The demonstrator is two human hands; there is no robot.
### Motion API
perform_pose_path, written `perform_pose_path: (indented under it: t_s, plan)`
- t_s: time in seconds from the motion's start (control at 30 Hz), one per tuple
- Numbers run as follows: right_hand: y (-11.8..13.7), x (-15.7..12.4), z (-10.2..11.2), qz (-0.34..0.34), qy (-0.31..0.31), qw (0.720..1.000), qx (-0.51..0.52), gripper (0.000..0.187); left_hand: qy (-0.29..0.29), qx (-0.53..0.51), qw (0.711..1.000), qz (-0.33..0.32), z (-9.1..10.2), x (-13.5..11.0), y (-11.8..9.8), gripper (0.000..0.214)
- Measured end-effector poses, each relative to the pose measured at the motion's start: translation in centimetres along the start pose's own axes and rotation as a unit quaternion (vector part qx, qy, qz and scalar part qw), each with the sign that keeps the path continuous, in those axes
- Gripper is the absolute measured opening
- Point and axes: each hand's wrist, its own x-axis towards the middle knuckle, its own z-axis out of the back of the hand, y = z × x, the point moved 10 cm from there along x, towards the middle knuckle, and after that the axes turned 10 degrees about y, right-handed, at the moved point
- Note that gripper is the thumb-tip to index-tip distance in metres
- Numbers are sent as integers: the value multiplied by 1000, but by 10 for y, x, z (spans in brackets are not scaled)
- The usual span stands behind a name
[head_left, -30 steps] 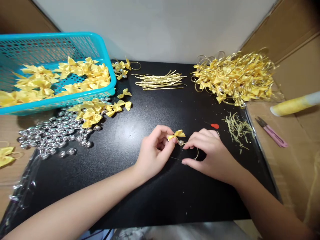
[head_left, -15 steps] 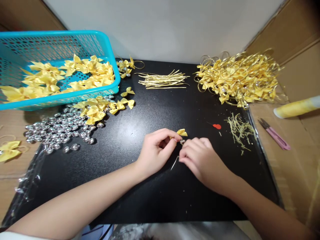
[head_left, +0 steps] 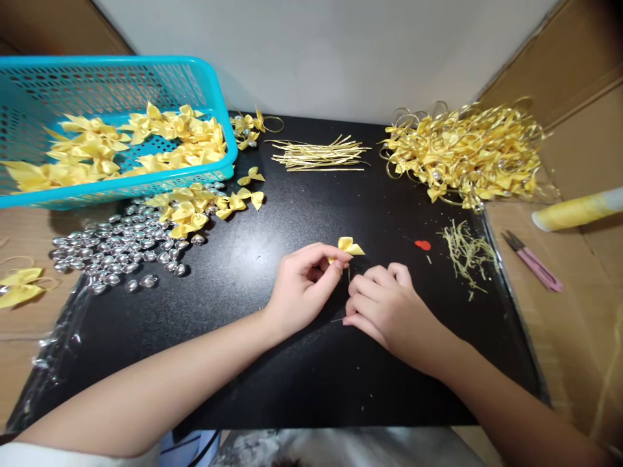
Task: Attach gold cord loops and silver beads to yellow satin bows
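My left hand (head_left: 306, 285) pinches a yellow ribbon bow (head_left: 349, 246) between thumb and forefinger above the black table (head_left: 272, 389). From the bow a thin cord (head_left: 349, 272) hangs toward my right hand (head_left: 382, 301). That hand is closed, its fingertips together just right of and below the left. A fine straight end, apparently of the cord, pokes out left of its fingertips. What else lies inside the right fingers is hidden.
At left are a blue basket (head_left: 221, 123) of yellow bows and a heap of silver bells (head_left: 117, 246). Gold cords (head_left: 318, 155) lie behind. Finished bow loops (head_left: 462, 152), cord scraps (head_left: 467, 253), a red-handled piece (head_left: 422, 245) and pink snips (head_left: 533, 263) are at right.
The bow has shifted slightly left and up. My right hand has drawn down and away from the left, opening a gap. The silver bell seen between the hands is now hidden.
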Motion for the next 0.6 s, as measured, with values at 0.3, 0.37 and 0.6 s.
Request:
perform_pose_path:
  t_s: [0.3,0.37,0.6]
  plan:
    - [-27,-6,18,-38,-15,983,180,15,26,46,998,-16,-4,1,-7,14]
    - [-36,-11,29,-40,-47,973,225,17,32,42,998,-14,-5,1,-7,14]
    - [-31,-11,10,-46,53,987,147,24,25,20,999,-10,-4,1,-3,14]
